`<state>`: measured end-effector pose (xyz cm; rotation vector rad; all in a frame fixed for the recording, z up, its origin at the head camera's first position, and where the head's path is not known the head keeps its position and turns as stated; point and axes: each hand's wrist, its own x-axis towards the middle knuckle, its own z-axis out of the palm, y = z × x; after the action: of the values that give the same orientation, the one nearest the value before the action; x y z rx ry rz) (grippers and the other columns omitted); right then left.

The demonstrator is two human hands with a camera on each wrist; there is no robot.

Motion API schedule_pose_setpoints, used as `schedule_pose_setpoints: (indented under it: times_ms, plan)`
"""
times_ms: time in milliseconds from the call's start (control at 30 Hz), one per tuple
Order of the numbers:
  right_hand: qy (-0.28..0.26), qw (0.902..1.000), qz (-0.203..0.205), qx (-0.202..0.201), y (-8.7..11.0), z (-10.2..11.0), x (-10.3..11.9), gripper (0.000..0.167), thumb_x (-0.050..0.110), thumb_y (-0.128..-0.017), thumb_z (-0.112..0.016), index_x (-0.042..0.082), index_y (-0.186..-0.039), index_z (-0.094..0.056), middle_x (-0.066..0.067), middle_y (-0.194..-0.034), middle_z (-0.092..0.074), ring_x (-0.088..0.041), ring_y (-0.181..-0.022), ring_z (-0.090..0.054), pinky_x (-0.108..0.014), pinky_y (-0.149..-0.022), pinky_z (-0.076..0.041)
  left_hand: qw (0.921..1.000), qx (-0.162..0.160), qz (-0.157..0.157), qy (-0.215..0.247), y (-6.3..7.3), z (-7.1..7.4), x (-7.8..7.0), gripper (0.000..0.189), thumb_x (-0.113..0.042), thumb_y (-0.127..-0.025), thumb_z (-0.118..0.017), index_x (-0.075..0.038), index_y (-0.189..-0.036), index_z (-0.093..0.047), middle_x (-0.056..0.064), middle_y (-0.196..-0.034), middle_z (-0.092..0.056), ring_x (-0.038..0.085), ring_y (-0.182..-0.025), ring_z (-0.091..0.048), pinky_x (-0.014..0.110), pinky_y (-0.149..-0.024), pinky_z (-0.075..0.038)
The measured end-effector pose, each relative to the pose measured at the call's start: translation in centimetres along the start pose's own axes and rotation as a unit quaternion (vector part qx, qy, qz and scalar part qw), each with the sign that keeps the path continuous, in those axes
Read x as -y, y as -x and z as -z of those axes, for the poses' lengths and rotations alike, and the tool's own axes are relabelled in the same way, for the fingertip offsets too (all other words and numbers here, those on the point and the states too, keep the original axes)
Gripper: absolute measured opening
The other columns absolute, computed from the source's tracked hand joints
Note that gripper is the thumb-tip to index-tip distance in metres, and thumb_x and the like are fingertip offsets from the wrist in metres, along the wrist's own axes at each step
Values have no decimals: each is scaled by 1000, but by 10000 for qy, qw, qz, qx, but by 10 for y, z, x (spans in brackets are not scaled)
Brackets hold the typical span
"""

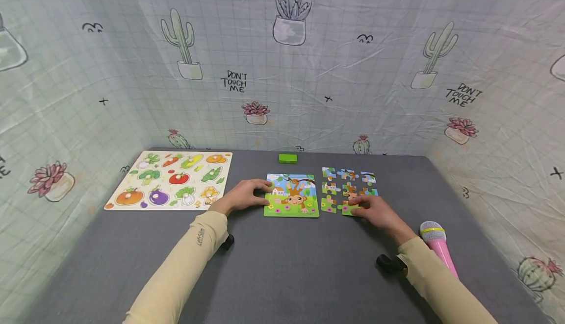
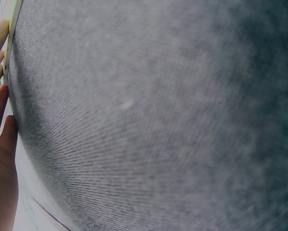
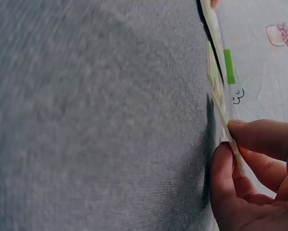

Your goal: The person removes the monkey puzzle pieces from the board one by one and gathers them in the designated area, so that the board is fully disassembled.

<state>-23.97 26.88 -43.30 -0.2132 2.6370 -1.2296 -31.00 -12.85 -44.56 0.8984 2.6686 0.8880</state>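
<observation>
A square puzzle board (image 1: 291, 206) with a monkey picture lies on the grey table. At its left edge rests my left hand (image 1: 243, 195), its fingers fairly straight and touching the board's side, as the left wrist view also shows. Loose jigsaw pieces (image 1: 328, 187) with a similar monkey picture are laid out in rows to the right of the board. My right hand (image 1: 377, 211) pinches a puzzle piece (image 3: 224, 118) between thumb and fingers at the lower right of these rows; the right wrist view shows the piece tilted. The hand covers some neighbouring pieces.
On the left lies a white vegetable peg board (image 1: 165, 204). A small green block (image 1: 288, 159) sits at the back, behind the monkey board. A pink toy microphone (image 1: 437, 243) lies beside my right forearm. Patterned cloth walls (image 1: 300, 79) enclose the table's back and sides.
</observation>
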Motion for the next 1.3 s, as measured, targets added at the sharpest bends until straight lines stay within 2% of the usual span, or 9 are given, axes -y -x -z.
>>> schedule_pose_setpoints:
  times_ms: [200,267,500,867,1100,1300]
  plan:
    - [636,9971,326,-270,-2,-2,1,24,9,-90,-69,0,-111,-69,-19,-115,-64,-28,-92,-61,-37,-73,-51,10000,-11,-32,-1,0,0,0,40,-25,-89,-73,-6,-125,-67,8,-143,-53,30,-136,-43,47,-113,-34]
    - [755,9962,309,-312,-2,-2,2,22,10,-89,-69,1,-110,-70,-17,-113,-65,-26,-88,-60,-36,-70,-50,10000,1,-5,-7,0,0,0,40,-25,-89,-73,-6,-124,-67,8,-143,-52,29,-136,-42,47,-113,-34]
    - [1014,9934,437,-317,-3,-3,2,21,9,-89,-70,1,-109,-72,-17,-110,-67,-30,-92,-64,-41,-72,-54,10000,12,51,-12,0,2,-3,39,-24,-89,-73,-6,-123,-68,9,-143,-52,30,-136,-42,47,-113,-34]
    - [1114,9923,455,-307,-4,-4,0,20,10,-89,-71,1,-107,-73,-17,-110,-65,-29,-91,-64,-42,-72,-55,10000,0,-32,-76,0,2,-1,38,-25,-90,-72,-6,-123,-68,11,-142,-52,32,-135,-43,49,-113,-34]
    - [1138,9918,484,-308,-5,-4,0,19,9,-89,-70,0,-106,-73,-16,-108,-65,-28,-91,-63,-43,-74,-54,10000,19,46,-22,0,0,0,39,-25,-90,-73,-8,-124,-68,8,-144,-52,29,-136,-42,47,-114,-34]
    - [1147,9922,371,-303,-7,-5,10,22,13,-92,-67,2,-110,-71,-16,-111,-64,-31,-95,-64,-42,-71,-54,10000,3,1,15,-1,0,2,39,-26,-90,-72,-8,-123,-68,8,-144,-52,30,-136,-42,47,-113,-34]
